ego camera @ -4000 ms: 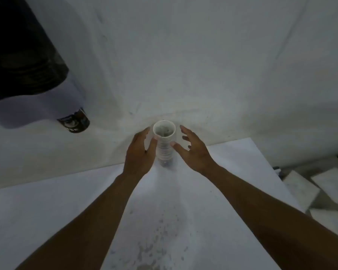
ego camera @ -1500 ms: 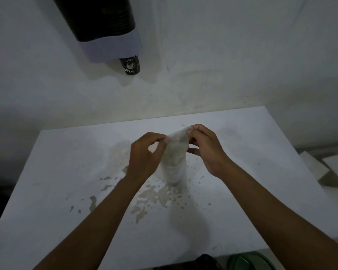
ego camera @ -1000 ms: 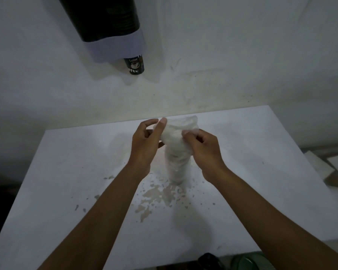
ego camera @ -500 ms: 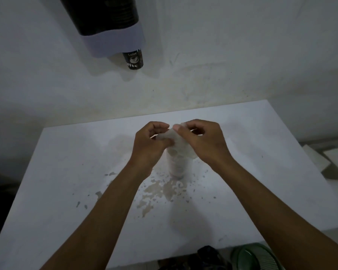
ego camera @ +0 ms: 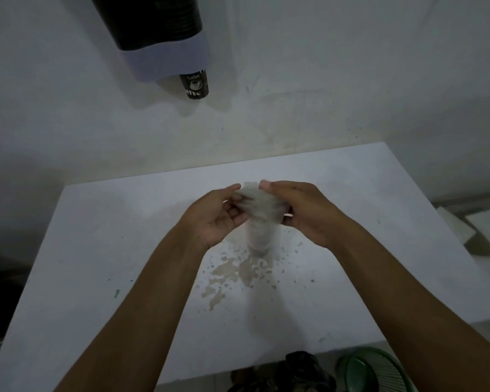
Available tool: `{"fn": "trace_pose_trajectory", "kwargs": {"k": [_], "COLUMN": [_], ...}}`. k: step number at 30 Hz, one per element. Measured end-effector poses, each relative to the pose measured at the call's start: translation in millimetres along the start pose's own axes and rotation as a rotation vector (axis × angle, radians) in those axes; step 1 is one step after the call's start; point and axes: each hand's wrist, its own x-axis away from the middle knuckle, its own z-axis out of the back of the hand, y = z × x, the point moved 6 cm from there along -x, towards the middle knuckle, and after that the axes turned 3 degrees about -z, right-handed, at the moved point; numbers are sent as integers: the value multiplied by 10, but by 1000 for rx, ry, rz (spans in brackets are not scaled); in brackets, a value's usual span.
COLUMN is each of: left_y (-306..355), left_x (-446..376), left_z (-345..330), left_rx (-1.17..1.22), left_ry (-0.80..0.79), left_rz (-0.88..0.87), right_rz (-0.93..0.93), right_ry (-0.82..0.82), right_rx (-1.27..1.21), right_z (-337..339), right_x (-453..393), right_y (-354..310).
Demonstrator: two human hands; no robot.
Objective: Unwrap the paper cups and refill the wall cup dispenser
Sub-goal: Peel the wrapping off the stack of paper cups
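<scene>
A stack of white paper cups (ego camera: pixel 260 236) stands upright on the white table (ego camera: pixel 102 250), inside a thin clear plastic wrapper (ego camera: pixel 259 203) bunched at its top. My left hand (ego camera: pixel 217 216) pinches the wrapper from the left, and my right hand (ego camera: pixel 303 212) grips it from the right, covering the stack's top. On the wall at the upper left hangs the cup dispenser (ego camera: pixel 159 35), a dark tube with a pale collar. A black "Coffee" cup (ego camera: pixel 194 85) pokes out below it.
Brownish stains (ego camera: pixel 238 274) mark the table in front of the stack. A green basket (ego camera: pixel 376 372) and a dark object (ego camera: pixel 300 369) sit on the floor below the front edge. Pale floor tiles (ego camera: pixel 475 230) show at the right.
Both hands have pulled the wrapper's bunched top lower and wider over the stack, the left hand's palm turning up. The stack still stands in the same spot.
</scene>
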Motion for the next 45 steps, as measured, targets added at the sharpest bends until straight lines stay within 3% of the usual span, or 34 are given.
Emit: {"fn": "trace_pose_trajectory", "kwargs": {"k": [3, 10, 12, 15, 17, 19, 23, 25, 27, 31, 38, 41, 45], "left_y": [-34, -191, -171, -31, 26, 49, 29, 27, 40, 51, -103, -59, -70], "left_x": [10, 37, 13, 11, 22, 18, -31, -42, -55, -172, -346, -321, -223], "left_z": [9, -44, -11, 57, 50, 69, 171, 146, 79, 112, 332, 301, 244], "left_rx": [82, 100, -170, -771, -940, -1056, -1097, -1096, -1102, -960, -494, -592, -723], "left_ry": [35, -2, 17, 128, 147, 187, 232, 210, 167, 125, 197, 201, 96], "left_rz": [62, 122, 9, -352, -534, -607, -529, -504, -512, -420, -113, -271, -460], "right_rz": [95, 84, 4, -113, -111, -48, 185, 335, 407, 273, -196, -257, -71], "right_ry": [183, 349, 326, 155, 82, 67, 147, 256, 385, 485, 268, 178, 143], "right_rx": [376, 279, 125, -317, -405, -251, 479, 773, 864, 670, 51, -91, -22], "right_z": [67, 115, 119, 38, 38, 77, 129, 112, 129, 221, 204, 204, 233], "right_x": [12, -2, -14, -58, -91, -82, -91, -163, -228, -365, -523, -583, -564], "right_y": [-105, -45, 29, 107, 112, 91, 0, 1, 39, 135, 331, 468, 418]}}
